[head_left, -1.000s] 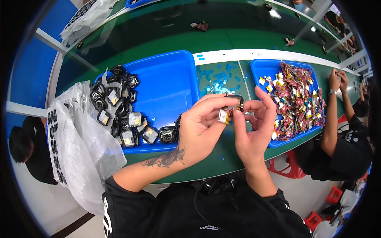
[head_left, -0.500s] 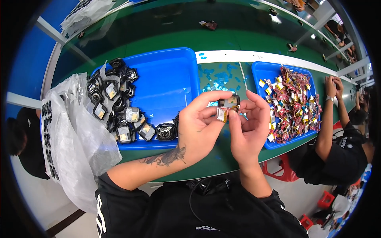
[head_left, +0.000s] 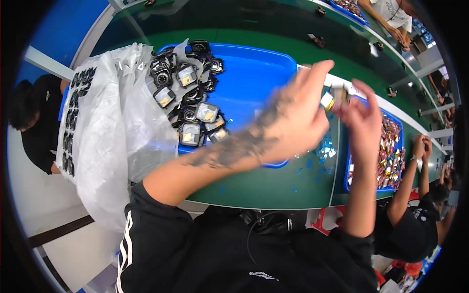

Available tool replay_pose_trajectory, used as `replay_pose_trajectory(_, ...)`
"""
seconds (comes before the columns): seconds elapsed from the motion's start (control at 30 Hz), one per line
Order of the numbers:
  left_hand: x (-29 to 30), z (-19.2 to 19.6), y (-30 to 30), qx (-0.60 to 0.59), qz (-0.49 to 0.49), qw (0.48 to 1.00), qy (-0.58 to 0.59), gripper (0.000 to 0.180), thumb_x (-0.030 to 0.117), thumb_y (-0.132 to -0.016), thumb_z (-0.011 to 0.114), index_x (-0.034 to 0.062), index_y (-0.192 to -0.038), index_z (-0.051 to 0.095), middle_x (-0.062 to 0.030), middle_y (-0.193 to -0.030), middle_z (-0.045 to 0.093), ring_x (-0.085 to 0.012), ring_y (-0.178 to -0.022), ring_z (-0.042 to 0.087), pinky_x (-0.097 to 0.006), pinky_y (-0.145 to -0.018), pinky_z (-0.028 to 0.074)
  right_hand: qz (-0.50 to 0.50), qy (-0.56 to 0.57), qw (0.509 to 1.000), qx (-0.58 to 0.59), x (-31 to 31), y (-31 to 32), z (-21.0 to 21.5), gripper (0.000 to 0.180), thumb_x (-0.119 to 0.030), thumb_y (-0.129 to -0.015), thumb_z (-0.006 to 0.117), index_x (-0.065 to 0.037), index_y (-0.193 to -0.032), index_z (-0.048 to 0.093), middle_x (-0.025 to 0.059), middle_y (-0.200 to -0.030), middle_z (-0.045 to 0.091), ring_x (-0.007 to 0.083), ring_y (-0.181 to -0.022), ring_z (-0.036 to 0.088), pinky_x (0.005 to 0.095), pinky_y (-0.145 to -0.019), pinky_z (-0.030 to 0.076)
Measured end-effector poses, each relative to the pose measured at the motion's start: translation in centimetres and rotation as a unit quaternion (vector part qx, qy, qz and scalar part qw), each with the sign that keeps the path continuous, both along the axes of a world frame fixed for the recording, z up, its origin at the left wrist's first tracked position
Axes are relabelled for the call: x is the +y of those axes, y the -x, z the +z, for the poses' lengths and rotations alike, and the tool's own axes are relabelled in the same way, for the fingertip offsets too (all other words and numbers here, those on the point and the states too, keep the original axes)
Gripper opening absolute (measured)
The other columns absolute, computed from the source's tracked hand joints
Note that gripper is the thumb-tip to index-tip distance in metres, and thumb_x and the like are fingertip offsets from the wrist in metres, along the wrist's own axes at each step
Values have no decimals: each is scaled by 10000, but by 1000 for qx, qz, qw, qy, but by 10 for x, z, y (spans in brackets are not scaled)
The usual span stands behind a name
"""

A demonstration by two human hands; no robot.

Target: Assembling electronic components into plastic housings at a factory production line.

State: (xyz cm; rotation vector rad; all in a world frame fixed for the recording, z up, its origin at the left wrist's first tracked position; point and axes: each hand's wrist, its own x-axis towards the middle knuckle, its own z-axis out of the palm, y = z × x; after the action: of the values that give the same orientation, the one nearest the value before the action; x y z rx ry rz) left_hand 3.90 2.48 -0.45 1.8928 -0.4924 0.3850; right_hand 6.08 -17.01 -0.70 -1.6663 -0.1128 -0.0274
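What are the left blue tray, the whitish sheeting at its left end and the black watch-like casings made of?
Blue tray: probably moulded plastic, satin; soft highlights, rounded rim.
Whitish sheeting: likely plastic film; translucent, crinkled.
Black watch-like casings: glints suggest gloss; plastic or coated metal, can't tell.

A big crumpled sheet of translucent white plastic (head_left: pixel 110 146) is bunched up on the left, with rows of small black shapes showing on it. A person in a black top (head_left: pixel 41 132) can be seen beyond it, below a flat bright-blue wall panel (head_left: pixel 68 29) that's crossed by a white straight frame bar (head_left: pixel 46 62). Small shiny blue scraps (head_left: pixel 324 150) are strewn over the green tabletop (head_left: pixel 254 190). Up top, a few small dark parts (head_left: pixel 316 40) are spread along a long green surface (head_left: pixel 273 36). A white short-sleeved shirt (head_left: pixel 393 14) is worn by someone top right, and a red plastic stool (head_left: pixel 320 223) is partly hidden low right.
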Motion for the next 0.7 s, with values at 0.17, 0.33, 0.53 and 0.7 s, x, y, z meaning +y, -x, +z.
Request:
replay_pose_trajectory(0.17, 90, 38, 16, 11, -56, 904, -424, 298, 252, -787, 737, 68, -978, 602, -76, -894, 648, -278, -818, 642, -384, -708, 500, 15, 13, 996, 88, -35, -141, -7, 461, -24, -816, 661, 45, -1238, 489, 142, -950, 680, 206, -859, 684, 287, -765, 569)
replay_pose_trajectory(0.33, 95, 2, 53, -71, -43, 880, -468, 308, 279, -758, 771, 67, -908, 604, -78, -841, 661, -284, -827, 655, -407, -726, 507, -92, 229, 963, 109, -59, -197, -53, 461, -42, -728, 778, 2, -1123, 547, 127, -896, 672, 184, -768, 678, 280, -609, 554)
replay_pose_trajectory(0.53, 85, 9, 38, 75, -70, 894, -437, 228, 230, -790, 747, 85, -804, 572, -101, -841, 666, -320, -968, 650, -435, -820, 508, -124, 437, 888, -71, -76, -168, -35, 448, -212, -754, 766, -34, -1141, 629, 115, -905, 690, 299, -874, 680, 379, -810, 530)
replay_pose_trajectory(0.7, 86, 14, 32, 140, -110, 846, -503, 425, 298, -752, 777, 87, -1081, 609, -89, -1014, 671, -303, -961, 652, -418, -821, 503, -16, 380, 914, -142, -57, -90, 24, 234, -207, -828, 692, -26, -975, 692, 131, -822, 700, 263, -751, 683, 363, -708, 527)
